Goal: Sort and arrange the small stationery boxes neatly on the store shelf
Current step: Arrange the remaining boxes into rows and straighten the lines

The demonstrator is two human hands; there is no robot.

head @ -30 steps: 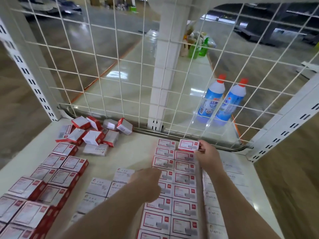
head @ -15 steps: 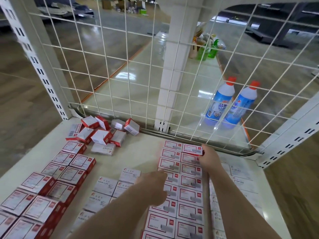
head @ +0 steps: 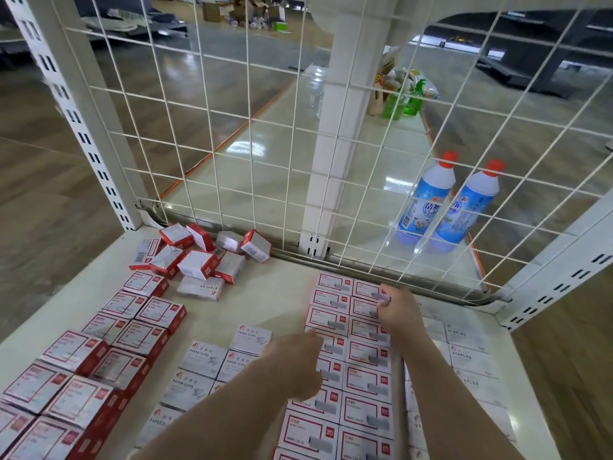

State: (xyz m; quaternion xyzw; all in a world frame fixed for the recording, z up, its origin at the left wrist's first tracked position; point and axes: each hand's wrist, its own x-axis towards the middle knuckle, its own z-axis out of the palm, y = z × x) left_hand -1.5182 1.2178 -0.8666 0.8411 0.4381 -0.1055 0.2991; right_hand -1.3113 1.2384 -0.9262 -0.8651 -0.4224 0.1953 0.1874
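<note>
Mostly done: rows (head: pixel 348 376) are tidy, but a jumbled pile (head: pixel 199 257) sits left of them. Right hand (head: pixel 396 310) fingers press a box; left hand (head: pixel 293 365) looks curled, can't tell on what.

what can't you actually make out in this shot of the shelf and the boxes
All in the head view:
- Right hand: its fingertips are hidden behind the hand itself, so the grip on the red-bordered boxes is unclear.
- Left hand: seen from behind, fingers folded under; any contents hidden.
- Staples boxes: washed out by glare and partly covered by the right forearm.
- Red boxes: the rows are cut off by the left and bottom edges.
- Small print on the box labels: blurred.
</note>
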